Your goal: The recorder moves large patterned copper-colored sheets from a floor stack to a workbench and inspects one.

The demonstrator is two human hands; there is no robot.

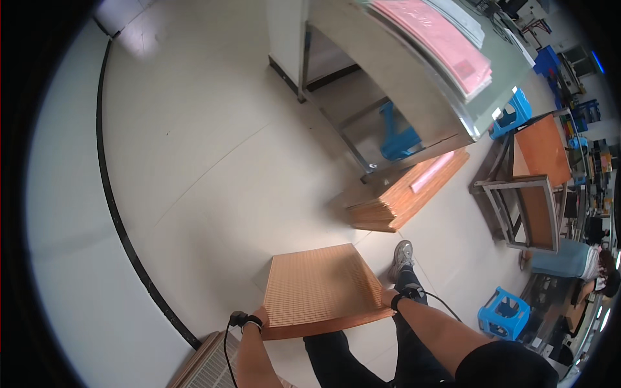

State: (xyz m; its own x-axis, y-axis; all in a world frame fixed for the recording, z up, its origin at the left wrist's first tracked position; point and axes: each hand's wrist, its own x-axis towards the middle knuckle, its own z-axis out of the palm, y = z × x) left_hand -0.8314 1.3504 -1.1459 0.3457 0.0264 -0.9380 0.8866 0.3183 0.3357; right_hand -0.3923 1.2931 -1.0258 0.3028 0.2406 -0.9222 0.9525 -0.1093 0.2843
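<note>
A thick tan board-like slab or stack [323,288], its top covered in a fine grid, is held in front of my legs. At its near left corner, my left hand [262,315] is closed on the edge, and my right hand [389,297] grips the right edge. The fingers of both hands are partly hidden by the sides and underside. Each wrist wears a dark band, with a black cable running from the left one and another dark cable near the right. Whether the slab is one piece or several layers I cannot tell.
Ahead stands a metal-framed table [388,58] bearing pink packets [446,45]. Below its near corner, a stack of brown sheets [407,197] lies on the floor. A blue stool [503,315] and a wooden-topped frame [540,155] are to the right. Another gridded stack [210,365] sits lower left.
</note>
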